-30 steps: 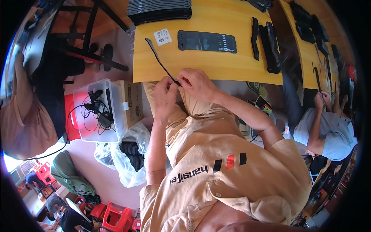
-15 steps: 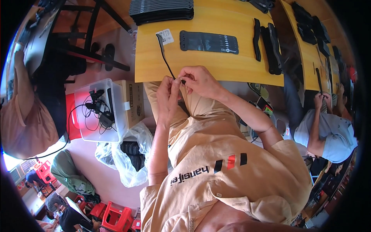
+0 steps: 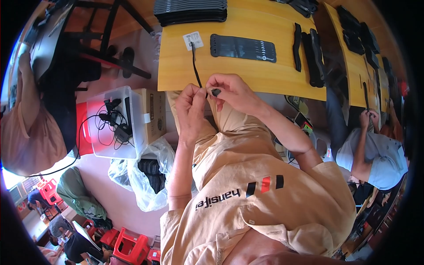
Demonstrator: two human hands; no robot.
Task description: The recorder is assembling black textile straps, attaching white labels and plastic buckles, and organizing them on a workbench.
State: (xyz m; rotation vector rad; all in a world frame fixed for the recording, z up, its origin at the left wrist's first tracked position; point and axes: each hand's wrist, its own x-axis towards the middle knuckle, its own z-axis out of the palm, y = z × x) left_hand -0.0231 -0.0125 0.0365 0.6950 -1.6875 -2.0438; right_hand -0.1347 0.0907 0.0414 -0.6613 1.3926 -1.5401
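Observation:
My left hand (image 3: 191, 109) and my right hand (image 3: 229, 90) meet at the near edge of a yellow wooden table (image 3: 265, 70). Between their fingertips they pinch the near end of a thin black strap (image 3: 194, 64), which runs up the tabletop to a small white tag (image 3: 193, 40). A small dark piece shows at my right thumb. A flat black card of straps (image 3: 243, 47) lies just beyond my right hand.
A stack of black trays (image 3: 190, 11) sits at the table's far edge; black curved parts (image 3: 307, 51) lie to the right. A clear plastic bin of cables (image 3: 115, 121), a cardboard box (image 3: 154, 115) and plastic bags (image 3: 145, 172) stand at my left. Other people sit left and right.
The strap and its tag have slid to the right and swung more upright on the table. Both hands have drawn closer together on its near end.

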